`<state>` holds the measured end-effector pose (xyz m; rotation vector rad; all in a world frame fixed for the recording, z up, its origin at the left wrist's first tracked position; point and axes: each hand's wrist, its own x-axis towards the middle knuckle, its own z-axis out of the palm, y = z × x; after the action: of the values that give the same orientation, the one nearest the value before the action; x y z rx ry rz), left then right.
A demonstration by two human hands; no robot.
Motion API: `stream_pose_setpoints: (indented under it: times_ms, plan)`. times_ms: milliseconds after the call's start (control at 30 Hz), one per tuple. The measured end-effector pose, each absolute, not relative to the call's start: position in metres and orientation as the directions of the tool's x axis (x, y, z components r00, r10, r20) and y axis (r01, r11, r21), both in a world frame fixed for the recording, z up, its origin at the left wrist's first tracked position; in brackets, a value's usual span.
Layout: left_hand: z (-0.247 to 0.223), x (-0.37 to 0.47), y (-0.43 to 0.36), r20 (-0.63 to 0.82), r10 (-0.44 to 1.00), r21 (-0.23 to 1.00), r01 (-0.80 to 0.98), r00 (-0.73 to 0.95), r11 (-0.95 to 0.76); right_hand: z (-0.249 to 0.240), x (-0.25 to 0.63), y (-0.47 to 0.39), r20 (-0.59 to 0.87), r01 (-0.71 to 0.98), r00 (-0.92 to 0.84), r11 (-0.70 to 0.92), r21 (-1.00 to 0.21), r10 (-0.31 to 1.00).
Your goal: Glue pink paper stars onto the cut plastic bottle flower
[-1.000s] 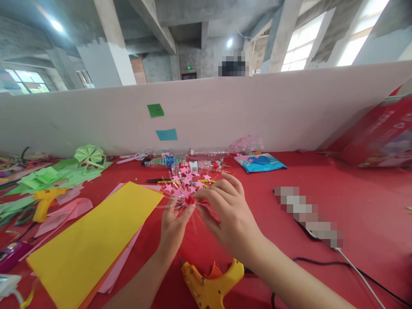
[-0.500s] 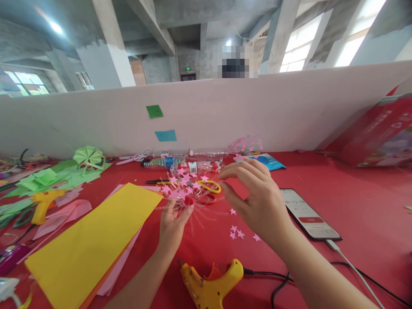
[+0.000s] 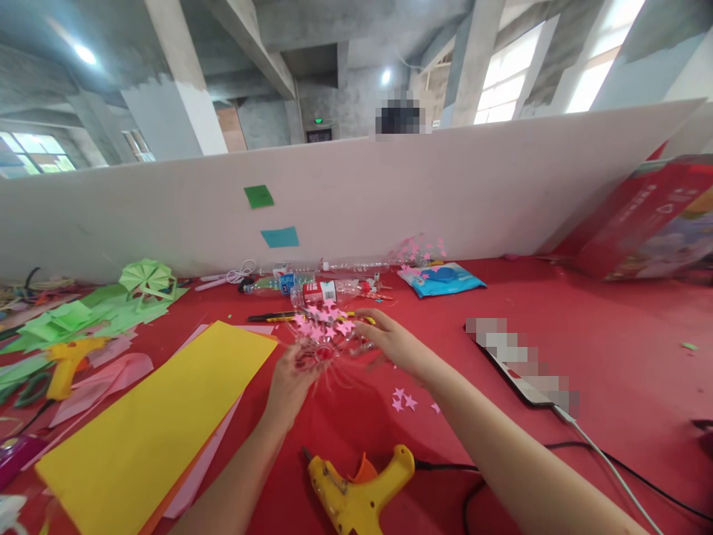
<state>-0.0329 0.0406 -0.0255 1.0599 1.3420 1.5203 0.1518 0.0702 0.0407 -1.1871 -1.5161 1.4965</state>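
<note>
While two hands (image 3: 288,383) (image 3: 396,343) flank one starred ornament (image 3: 324,323), two glue guns (image 3: 348,495) (image 3: 65,365)

Looks like a craft workshop, judging by bare grey concrete beams (image 3: 250,48), a smooth red tabletop (image 3: 607,334), a yellow plastic glue gun (image 3: 353,499), light-green paper cuttings (image 3: 70,318) and a long white partition board (image 3: 473,189).

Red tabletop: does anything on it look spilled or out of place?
Possibly the loose pink stars scattered beyond the nearer glue gun: they lie on the bare surface, unlike those on the clear plastic piece at the left hand.
</note>
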Motion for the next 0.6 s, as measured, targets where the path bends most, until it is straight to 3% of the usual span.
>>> stream_pose_setpoints:
  times_ms: [333, 600]
  plan:
    - [-0.026, -0.047, 0.044, -0.008, 0.992, 0.972, 0.233, -0.129, 0.038, 0.012, 0.147, 0.086, -0.105, 0.236, -0.308, -0.031, -0.971, 0.946]
    - [-0.005, -0.093, 0.046, -0.119, 0.993, 0.778, 0.620, -0.013, 0.102, 0.009, 0.141, 0.081, -0.016, 0.345, -0.345, 0.111, -0.932, 0.939]
